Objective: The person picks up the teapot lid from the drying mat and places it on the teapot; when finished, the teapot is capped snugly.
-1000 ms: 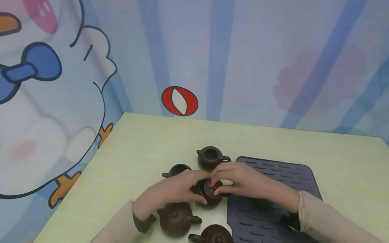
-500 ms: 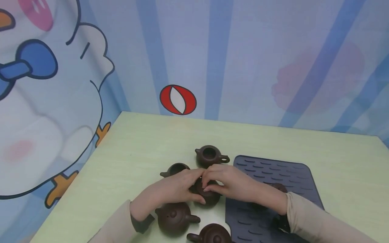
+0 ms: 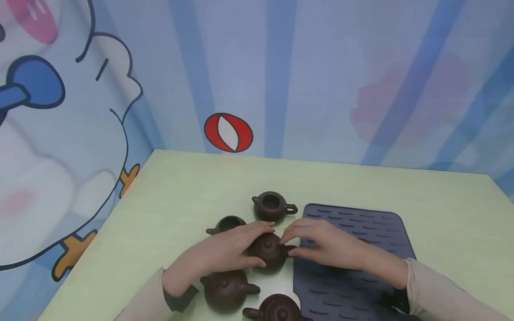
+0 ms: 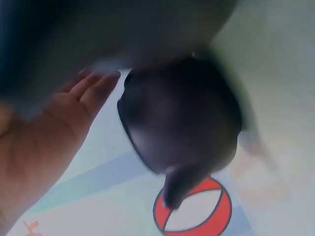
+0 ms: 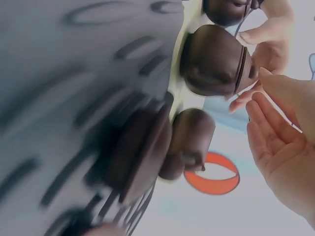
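A lidded dark brown teapot [image 3: 270,258] stands between my hands, its lid in place with the round knob up. My left hand [image 3: 226,247] holds it from the left, fingers over the far side and thumb along the near side. On the right, my right hand [image 3: 317,240] is beside the teapot's handle, its thumb and fingertips apart. The right wrist view shows that hand's fingers [image 5: 268,130] loosely bent beside the lidded teapot [image 5: 211,64]. A blurred dark teapot [image 4: 182,123] fills the middle of the left wrist view.
Two lidless teapots, one at the back [image 3: 265,215] and one behind my left hand [image 3: 214,231], stand on the pale table [image 3: 180,178]. Two lidded teapots are nearer, at left [image 3: 225,294] and front [image 3: 281,307]. A grey ridged mat [image 3: 361,218] bears a brown vessel [image 5: 142,152], mostly hidden by my right forearm.
My right hand has let go of the lid's knob and moved right to the teapot's handle, leaving the lid in view. My left hand stays around the teapot.
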Tool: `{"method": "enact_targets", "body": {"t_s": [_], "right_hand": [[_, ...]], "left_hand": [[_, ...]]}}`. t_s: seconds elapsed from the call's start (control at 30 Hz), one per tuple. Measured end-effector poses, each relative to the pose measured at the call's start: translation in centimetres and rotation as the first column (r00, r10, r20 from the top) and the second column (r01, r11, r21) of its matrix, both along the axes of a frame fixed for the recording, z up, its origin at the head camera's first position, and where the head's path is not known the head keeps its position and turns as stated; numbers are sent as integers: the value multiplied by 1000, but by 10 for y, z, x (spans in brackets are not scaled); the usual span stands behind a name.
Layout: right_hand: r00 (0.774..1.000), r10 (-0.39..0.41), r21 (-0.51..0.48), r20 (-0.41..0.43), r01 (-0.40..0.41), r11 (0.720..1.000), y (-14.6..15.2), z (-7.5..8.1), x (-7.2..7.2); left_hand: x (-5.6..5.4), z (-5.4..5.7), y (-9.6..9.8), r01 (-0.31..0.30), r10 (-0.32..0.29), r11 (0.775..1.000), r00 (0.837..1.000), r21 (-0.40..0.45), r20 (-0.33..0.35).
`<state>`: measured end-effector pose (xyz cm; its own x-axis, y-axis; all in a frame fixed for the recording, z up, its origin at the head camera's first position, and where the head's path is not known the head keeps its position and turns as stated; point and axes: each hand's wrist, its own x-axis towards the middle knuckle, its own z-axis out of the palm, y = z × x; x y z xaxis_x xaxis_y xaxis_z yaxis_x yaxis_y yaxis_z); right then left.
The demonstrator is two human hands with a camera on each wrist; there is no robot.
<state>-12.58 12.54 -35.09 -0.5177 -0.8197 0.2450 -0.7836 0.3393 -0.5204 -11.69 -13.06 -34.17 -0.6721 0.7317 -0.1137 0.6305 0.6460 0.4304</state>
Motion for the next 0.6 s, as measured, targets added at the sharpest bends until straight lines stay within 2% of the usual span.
{"method": "enact_targets", "body": {"t_s": [0.13,0.3,0.47,0.6], "right_hand": [[999,-37,29,7,37,999,16,0,3],[994,-105,81,36,102,991,33,-4,5],[985,-161,173,61,149,974,51,-6,6],[981,-178,204,78,159,966,66,-8,7]], "left_hand": [[-4,8,-8,-48,47,998,999,36,26],[-16,12,-28,-85,80,991,995,106,51],[-30,11,-51,-89,71,982,991,166,116],[-37,5,-65,-96,74,986,985,140,157]]}}
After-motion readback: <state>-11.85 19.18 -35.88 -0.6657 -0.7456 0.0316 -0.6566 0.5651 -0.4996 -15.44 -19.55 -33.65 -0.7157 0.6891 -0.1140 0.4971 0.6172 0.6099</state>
